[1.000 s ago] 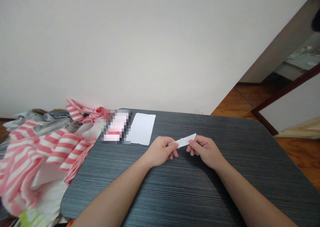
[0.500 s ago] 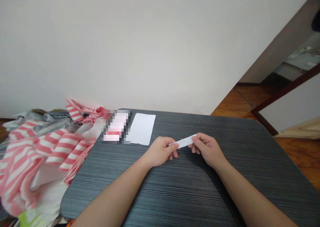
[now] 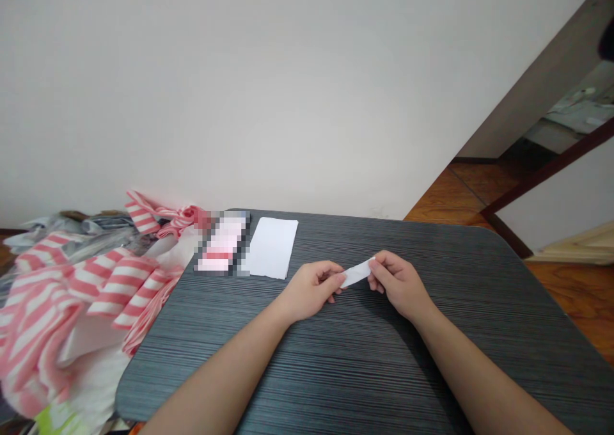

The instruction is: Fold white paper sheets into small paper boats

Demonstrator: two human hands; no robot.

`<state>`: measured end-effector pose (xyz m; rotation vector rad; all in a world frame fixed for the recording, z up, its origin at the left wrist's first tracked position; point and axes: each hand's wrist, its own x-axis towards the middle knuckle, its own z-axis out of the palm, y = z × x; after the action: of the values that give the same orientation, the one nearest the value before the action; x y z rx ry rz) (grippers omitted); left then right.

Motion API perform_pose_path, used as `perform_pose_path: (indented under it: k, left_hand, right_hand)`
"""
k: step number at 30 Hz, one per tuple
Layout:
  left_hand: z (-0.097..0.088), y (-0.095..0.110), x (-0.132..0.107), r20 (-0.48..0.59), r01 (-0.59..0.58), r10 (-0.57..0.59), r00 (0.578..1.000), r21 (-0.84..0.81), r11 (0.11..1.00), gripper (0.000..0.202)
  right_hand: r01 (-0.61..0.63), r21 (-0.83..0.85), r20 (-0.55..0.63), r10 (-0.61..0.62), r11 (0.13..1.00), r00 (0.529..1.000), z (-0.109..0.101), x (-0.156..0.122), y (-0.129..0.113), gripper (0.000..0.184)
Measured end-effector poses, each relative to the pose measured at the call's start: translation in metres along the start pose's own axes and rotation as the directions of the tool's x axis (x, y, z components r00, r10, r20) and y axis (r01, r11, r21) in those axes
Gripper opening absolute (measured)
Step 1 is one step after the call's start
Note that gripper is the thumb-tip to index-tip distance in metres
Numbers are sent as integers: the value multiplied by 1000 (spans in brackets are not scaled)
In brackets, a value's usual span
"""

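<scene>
step: likely folding a paper strip [image 3: 355, 273], held just above the bench [image 3: 336, 371] | left hand [image 3: 311, 288] pinches one end, right hand [image 3: 398, 281] the other | next: probably calls for aligned edges, firm crease

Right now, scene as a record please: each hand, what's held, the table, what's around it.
left hand: pinches the near-left end of the folded paper strip; grip shut
right hand: pinches the strip's other end; grip shut
strip: white, narrow, spans the gap between the two hands, over the table
on table: white sheet lying flat at the far left; pixelated item right beside it
off table: striped cloth, pink and white, heaped at the left edge; wooden floor at right
</scene>
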<state>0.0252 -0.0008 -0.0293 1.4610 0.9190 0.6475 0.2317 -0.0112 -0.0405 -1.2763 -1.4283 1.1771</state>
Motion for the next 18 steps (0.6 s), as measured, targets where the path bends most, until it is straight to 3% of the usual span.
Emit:
perform_pose_path:
  k: [5, 18]
  left_hand:
    - [2, 0, 2, -74, -75, 71, 995, -44, 996, 20]
    - [1, 4, 1, -31, -109, 120, 992, 244, 964, 26]
  right_hand:
    - [42, -101, 63, -35, 994, 997, 2, 0, 0, 22]
    - [67, -112, 97, -56, 991, 994, 3, -1, 0, 18]
